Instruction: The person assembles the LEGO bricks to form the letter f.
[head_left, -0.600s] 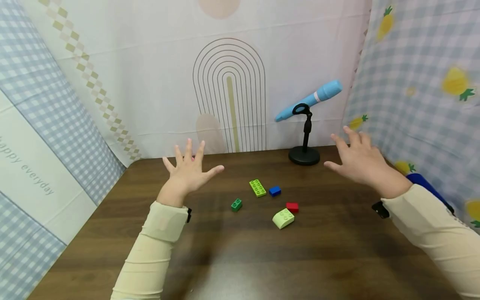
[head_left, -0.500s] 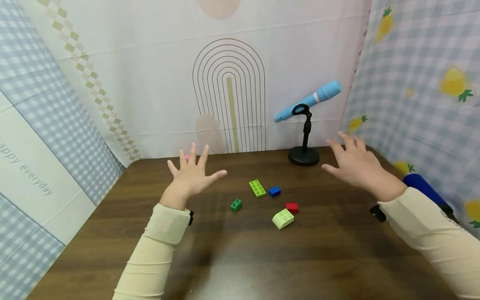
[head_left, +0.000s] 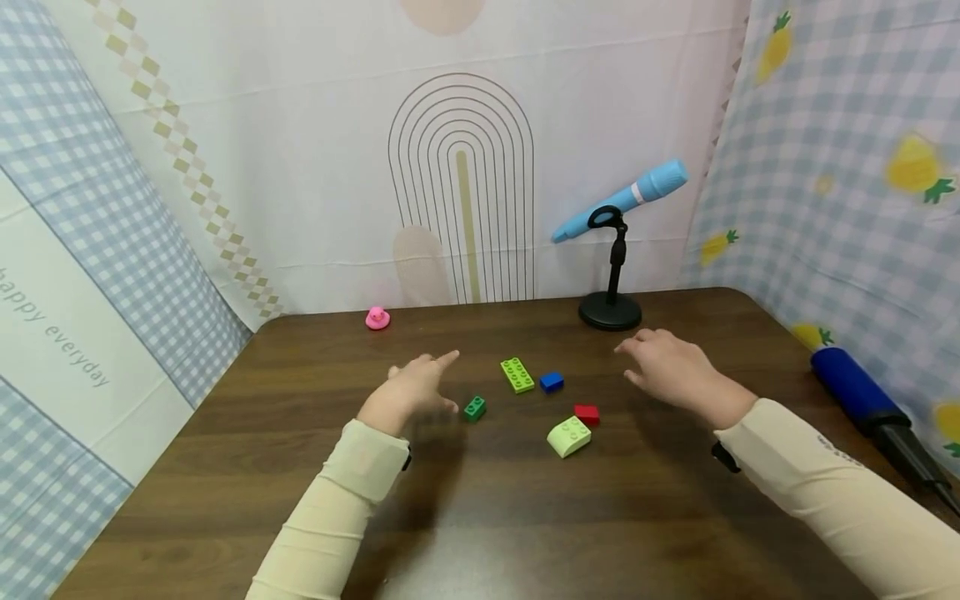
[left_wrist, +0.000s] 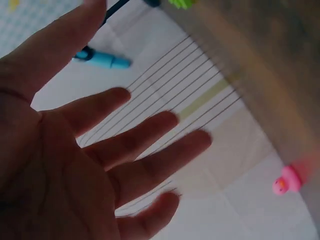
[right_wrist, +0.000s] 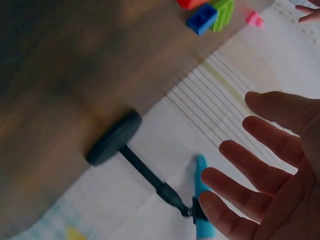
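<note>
My left hand (head_left: 411,388) hovers over the table just left of a small dark green brick (head_left: 474,407), its fingers loosely bent and nothing in them. Over the right side, my right hand (head_left: 678,373) hangs with relaxed fingers, also holding nothing. Between the hands lie a lime green brick (head_left: 517,375) with several studs, a blue brick (head_left: 551,382), a red brick (head_left: 587,414) and a pale green curved brick (head_left: 569,437). In the left wrist view, the left palm (left_wrist: 65,170) shows with spread fingers; the right wrist view shows the right palm (right_wrist: 295,200) bare.
A black stand (head_left: 611,308) at the back right bears a light blue toy microphone (head_left: 637,193). A pink rubber duck (head_left: 377,318) sits at the table's back left. At the right edge lies a blue cylinder with a black end (head_left: 855,387). Patterned cloth surrounds the table (head_left: 480,533).
Both hands have come down toward the table and inward, the left to the right and the right to the left. Their fingers are less spread. The duck is now fully uncovered; the bricks stay put.
</note>
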